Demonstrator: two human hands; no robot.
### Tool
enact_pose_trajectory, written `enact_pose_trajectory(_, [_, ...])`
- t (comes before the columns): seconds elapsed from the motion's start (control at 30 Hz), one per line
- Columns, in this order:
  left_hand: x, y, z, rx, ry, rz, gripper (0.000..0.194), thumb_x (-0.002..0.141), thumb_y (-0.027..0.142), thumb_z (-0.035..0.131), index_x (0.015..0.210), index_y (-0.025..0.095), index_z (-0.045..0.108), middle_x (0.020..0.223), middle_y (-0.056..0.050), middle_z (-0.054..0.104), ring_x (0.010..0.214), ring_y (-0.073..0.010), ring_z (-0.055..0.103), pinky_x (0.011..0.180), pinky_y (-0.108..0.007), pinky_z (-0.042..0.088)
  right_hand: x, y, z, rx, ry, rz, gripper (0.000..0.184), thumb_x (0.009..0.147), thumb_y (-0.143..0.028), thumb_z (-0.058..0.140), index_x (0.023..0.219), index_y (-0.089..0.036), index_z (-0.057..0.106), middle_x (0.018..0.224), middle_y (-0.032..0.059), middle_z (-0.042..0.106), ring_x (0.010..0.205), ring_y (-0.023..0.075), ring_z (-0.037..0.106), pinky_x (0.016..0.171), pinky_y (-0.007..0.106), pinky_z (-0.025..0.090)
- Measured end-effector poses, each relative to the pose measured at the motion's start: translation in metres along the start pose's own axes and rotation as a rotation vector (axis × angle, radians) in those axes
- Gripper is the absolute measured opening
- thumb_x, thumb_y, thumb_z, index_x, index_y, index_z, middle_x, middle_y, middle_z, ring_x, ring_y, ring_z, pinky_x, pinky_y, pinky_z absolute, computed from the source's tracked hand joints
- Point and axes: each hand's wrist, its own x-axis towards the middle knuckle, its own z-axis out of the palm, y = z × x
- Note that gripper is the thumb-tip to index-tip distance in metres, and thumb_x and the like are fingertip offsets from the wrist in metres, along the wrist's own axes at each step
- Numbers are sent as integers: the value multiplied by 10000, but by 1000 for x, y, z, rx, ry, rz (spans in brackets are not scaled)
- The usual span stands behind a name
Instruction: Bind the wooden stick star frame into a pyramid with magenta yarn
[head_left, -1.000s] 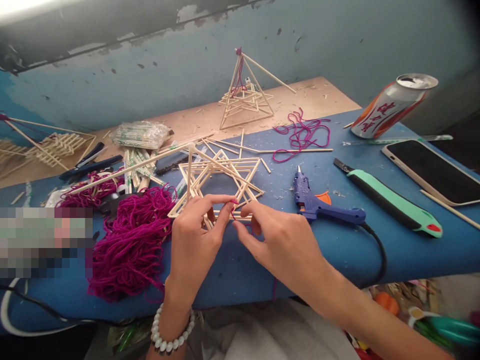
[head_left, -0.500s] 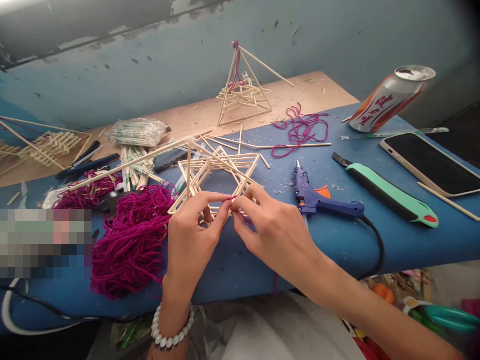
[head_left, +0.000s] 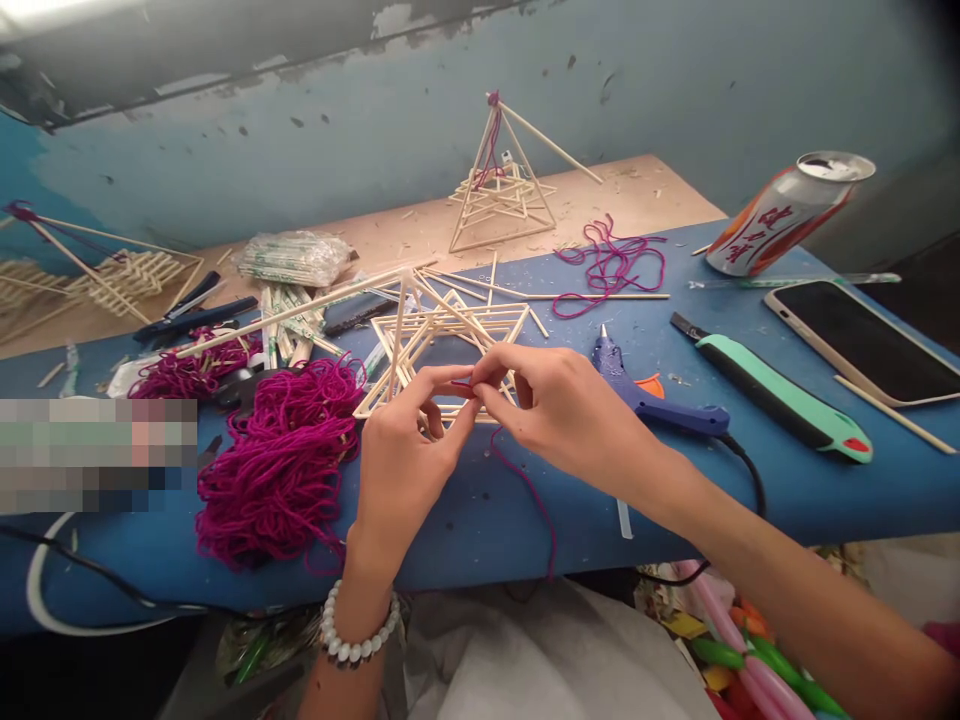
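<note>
Left hand [head_left: 405,440] and right hand [head_left: 570,400] together, fingertips pinching 1 purple yarn strand [head_left: 553,540]: likely light, limp; best gripped near fingertips. Stick frame [head_left: 398,340] probably stiff, fragile; support at joints.

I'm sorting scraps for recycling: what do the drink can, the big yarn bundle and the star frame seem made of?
Drink can: thin metal, probably aluminium; bare silvery rim, glossy print.
Yarn bundle: soft matte magenta strands, slightly fuzzy; wool or acrylic, can't tell.
Star frame: pale, matt, straight sticks, likely bamboo or wood.
</note>
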Motion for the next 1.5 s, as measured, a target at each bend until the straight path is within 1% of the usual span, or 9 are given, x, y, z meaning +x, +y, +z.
enact_pose_trajectory(0.23, [1,-1,2,-14,7,-39,321,888,297,680,1205,281,633,924,17,750,539,-77,493,536,-203,414,-1,8,-6,-78,-28,-137,174,910,-98,456,962,-182,600,790,-19,618,606,91,447,587,255,262])
enact_pose_trajectory(0.4, [1,0,3,-25,16,-77,312,885,271,678,1194,282,636,926,19,750,546,-77,505,546,-199,411,-8,13,-1,-347,-22,-244,257,936,-125,418,909,-153,671,951,45,658,677,113,528,582,287,252])
enact_pose_trajectory(0.63, [2,4,4,-74,52,-123,275,868,279,700,1136,278,640,872,40,753,486,-68,428,517,-197,371,-13,13,14,-587,176,-287,323,1016,-298,428,918,-154,700,967,48,685,653,121,572,522,295,208])
enact_pose_trajectory(0.77, [2,-1,3,-67,27,-104,275,880,269,682,1150,292,635,884,44,756,501,-73,446,530,-199,380,-13,14,19,-617,231,-339,297,1028,-296,452,909,-162,687,911,37,680,665,119,587,504,287,208])
enact_pose_trajectory(0.97, [3,-2,4,-68,31,-85,228,879,279,684,1105,280,657,872,50,755,489,-66,446,526,-210,370,-13,17,18,-580,260,-342,245,1011,-261,494,880,-168,680,879,17,696,614,107,593,488,280,223])
enact_pose_trajectory(1.13, [4,3,2,-23,23,-102,232,863,229,681,1086,288,659,869,73,754,495,-68,462,527,-215,373,-12,16,17,-407,263,-297,168,958,-280,582,845,-167,634,828,6,698,574,100,584,515,258,279])
enact_pose_trajectory(1.23, [3,3,1,-20,13,-101,251,864,227,676,1099,312,654,893,90,755,511,-67,479,538,-210,385,-10,13,15,-264,223,-216,59,934,-213,590,920,-169,627,791,-12,701,501,79,514,543,238,328])
enact_pose_trajectory(1.37, [3,1,1,-32,-4,-106,276,866,218,677,1121,315,639,909,89,760,534,-73,511,552,-212,398,-6,9,13,-108,134,-97,192,933,-222,589,1105,-194,668,789,-22,710,515,88,508,570,235,361])
enact_pose_trajectory(1.5, [2,0,1,-33,1,-100,264,877,236,679,1124,312,624,904,85,764,530,-78,511,551,-216,392,-3,8,10,-15,66,-43,169,934,-241,587,1050,-216,708,758,-29,695,527,90,494,565,241,349])
